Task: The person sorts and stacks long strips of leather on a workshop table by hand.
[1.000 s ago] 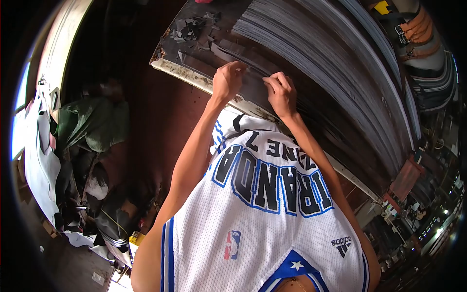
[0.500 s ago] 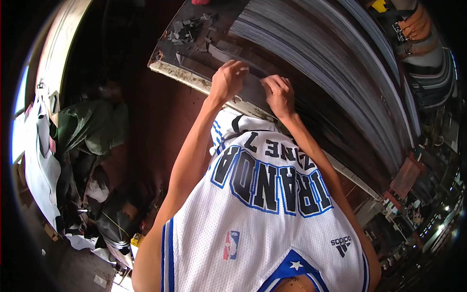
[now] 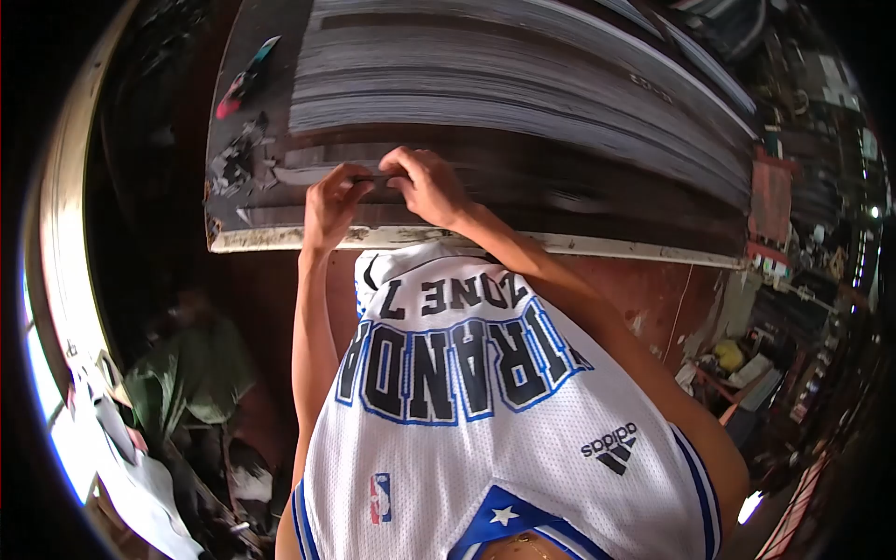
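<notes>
The left hand and the right hand meet on the tabletop. Their fingers pinch a thin dark strip, near a big pile of dark sheets.

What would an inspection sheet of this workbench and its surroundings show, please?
Surface: dark worktable with a worn, pale front edge.
Job's things: dark strip lying near the front edge; layered stack of dark sheets behind it.
Clutter: small dark offcuts at the table's left corner; a pink and teal object farther back.
Hands: left hand and right hand close together, both pinching the strip.
Cables: nothing seen.
Surroundings: green bundle and white sheeting on the floor at left; blurred clutter at right.
</notes>
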`<state>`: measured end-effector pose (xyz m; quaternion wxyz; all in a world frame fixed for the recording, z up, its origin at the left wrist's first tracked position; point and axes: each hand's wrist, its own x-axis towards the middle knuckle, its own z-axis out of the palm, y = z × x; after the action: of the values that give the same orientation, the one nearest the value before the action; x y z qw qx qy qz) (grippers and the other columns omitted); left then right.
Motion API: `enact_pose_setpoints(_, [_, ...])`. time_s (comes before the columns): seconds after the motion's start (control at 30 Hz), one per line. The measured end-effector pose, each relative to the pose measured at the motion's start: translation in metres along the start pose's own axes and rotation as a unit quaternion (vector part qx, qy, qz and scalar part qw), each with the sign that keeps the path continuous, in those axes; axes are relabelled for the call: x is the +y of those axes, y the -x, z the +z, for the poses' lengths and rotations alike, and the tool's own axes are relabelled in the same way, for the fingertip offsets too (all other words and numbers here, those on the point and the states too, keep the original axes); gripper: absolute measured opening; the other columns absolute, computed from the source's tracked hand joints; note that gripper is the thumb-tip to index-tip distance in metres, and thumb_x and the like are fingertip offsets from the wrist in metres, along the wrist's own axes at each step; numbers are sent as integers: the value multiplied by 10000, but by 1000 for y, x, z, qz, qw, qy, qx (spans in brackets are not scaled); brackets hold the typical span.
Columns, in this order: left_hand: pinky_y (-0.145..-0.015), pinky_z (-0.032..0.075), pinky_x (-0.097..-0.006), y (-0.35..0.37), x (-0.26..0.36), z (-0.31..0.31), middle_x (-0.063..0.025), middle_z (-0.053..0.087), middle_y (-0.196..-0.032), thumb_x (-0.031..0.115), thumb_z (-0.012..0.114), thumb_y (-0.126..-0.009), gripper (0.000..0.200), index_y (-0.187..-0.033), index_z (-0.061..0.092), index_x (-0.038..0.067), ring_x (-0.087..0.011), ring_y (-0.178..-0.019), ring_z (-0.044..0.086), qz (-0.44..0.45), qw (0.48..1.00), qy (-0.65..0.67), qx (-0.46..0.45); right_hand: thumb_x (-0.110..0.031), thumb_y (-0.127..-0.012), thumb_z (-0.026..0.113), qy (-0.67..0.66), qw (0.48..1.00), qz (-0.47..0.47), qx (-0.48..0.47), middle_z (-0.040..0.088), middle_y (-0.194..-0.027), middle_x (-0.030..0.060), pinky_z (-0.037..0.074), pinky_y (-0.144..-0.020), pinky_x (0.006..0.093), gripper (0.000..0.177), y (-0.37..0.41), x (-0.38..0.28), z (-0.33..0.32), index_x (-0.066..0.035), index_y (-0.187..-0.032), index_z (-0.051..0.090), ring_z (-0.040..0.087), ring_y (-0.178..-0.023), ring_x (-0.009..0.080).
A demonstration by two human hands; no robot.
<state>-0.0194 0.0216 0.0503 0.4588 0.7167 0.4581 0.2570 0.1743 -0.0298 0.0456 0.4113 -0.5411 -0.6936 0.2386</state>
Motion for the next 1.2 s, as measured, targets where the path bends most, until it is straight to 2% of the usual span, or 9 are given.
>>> enact_pose_setpoints(0.1, [-665,491,-250,-3,5,2,-37,709,-840,57,679,-869,154,-1021,695,41,-87,-703,625,8,1000,7,-1,-3,-787,722,-15,999,26,-31,671,-1020,119,530,-797,421,394,3,-1,-2,-63,-1144,565,676,-916,296])
enact_pose_setpoints(0.13, [-671,492,-248,-4,8,2,-44,711,-845,57,679,-869,159,-1025,695,31,-90,-709,628,-14,1000,4,-2,-96,-775,767,29,999,-23,-7,648,-1066,139,531,-788,423,505,5,-2,-4,-68,-1219,528,664,-926,313])
enact_pose_setpoints(0.27, [-679,491,-246,-6,19,-7,-59,708,-854,66,676,-886,199,-1075,702,9,-96,-734,627,-55,998,7,-10,-232,-740,812,192,980,5,-61,630,-984,134,532,-739,409,596,16,-3,-7,-62,-1215,495,644,-842,320])
enact_pose_setpoints(0.4, [-630,452,-224,-10,18,-15,-7,668,-792,90,696,-888,211,-1087,719,25,-72,-694,577,-80,996,36,-7,-206,-721,817,250,965,5,-79,645,-915,102,545,-656,372,465,28,25,-11,-57,-1041,514,664,-799,283])
enact_pose_setpoints(0.57, [-527,384,-181,-9,7,-29,38,633,-765,87,691,-905,184,-1082,723,49,-24,-633,536,-133,990,43,-5,-186,-712,811,262,962,34,-66,652,-802,122,572,-610,398,387,47,41,-50,-47,-958,548,694,-748,297])
enact_pose_setpoints(0.63, [-493,355,-169,-11,5,-37,43,626,-754,97,688,-912,185,-1089,719,54,-13,-605,522,-130,990,47,14,-165,-785,714,274,960,5,-61,668,-756,144,574,-560,404,234,52,46,-72,-47,-913,559,703,-684,311])
enact_pose_setpoints(0.87, [-519,353,-183,-17,-1,-85,34,618,-774,153,690,-922,200,-1084,713,37,-32,-611,514,-126,992,4,22,-249,-765,787,306,952,6,-26,664,-748,102,564,-545,403,326,107,84,-165,-79,-907,548,701,-692,291])
enact_pose_setpoints(1.07, [-560,396,-248,-11,-21,-135,-27,629,-818,223,657,-929,288,-1107,685,-2,-107,-623,520,-127,990,-67,-2,-177,-691,806,354,933,29,-59,661,-747,108,558,-557,407,386,166,116,-250,-105,-990,573,697,-684,294])
enact_pose_setpoints(1.2, [-592,387,-235,0,-44,-185,1,655,-891,207,673,-922,277,-1134,697,30,-93,-691,497,-160,980,-112,34,-124,-680,775,382,921,44,-63,665,-812,88,557,-601,410,358,204,136,-312,-95,-962,556,689,-737,300])
